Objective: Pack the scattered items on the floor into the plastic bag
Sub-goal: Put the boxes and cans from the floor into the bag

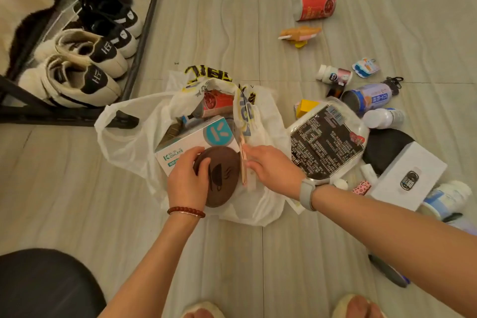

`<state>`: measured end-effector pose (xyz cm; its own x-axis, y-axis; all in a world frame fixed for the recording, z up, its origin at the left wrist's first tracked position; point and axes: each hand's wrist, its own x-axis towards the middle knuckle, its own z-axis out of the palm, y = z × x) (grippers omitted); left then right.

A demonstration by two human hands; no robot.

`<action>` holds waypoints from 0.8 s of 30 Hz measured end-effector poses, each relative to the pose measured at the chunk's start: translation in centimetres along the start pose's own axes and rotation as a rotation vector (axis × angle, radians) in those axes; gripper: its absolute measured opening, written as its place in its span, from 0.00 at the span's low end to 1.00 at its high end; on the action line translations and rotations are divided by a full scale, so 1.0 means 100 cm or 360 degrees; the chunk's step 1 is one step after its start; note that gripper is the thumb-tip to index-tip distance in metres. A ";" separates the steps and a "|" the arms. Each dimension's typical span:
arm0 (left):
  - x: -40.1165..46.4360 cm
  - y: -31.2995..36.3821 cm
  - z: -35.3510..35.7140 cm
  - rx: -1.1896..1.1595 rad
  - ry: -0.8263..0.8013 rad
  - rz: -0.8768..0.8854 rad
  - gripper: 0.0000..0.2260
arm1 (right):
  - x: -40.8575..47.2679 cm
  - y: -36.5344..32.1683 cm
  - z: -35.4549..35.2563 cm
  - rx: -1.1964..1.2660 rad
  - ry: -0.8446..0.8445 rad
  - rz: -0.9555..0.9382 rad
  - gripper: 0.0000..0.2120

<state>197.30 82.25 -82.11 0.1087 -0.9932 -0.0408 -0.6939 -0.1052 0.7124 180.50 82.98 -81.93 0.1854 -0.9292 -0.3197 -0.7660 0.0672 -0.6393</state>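
Observation:
A white plastic bag (129,142) lies open on the floor in the middle of the head view. Inside it I see a white and teal box (185,144) and a red can (219,103). My left hand (188,178) grips a brown round case (222,178) at the bag's mouth. My right hand (271,165) holds the bag's right edge together with a thin pinkish flat item (242,160). To the right on the floor lie a clear packet with a black label (325,142), a white box (407,175) and several bottles.
A second red can (316,6) and an orange toy (300,33) lie further away. A black shoe rack (144,41) with shoes stands at the left. A dark pen (388,271) lies by my right forearm. A black round object (46,284) is at the bottom left.

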 end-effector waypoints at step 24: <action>0.007 0.047 0.048 0.0482 -0.0178 0.0606 0.17 | -0.060 0.057 -0.053 0.0486 0.1328 0.0521 0.11</action>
<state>190.71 80.85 -82.18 -0.2583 -0.9613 0.0961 -0.8467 0.2732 0.4565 171.79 87.03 -79.92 -0.6005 -0.7996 0.0121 -0.4858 0.3528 -0.7997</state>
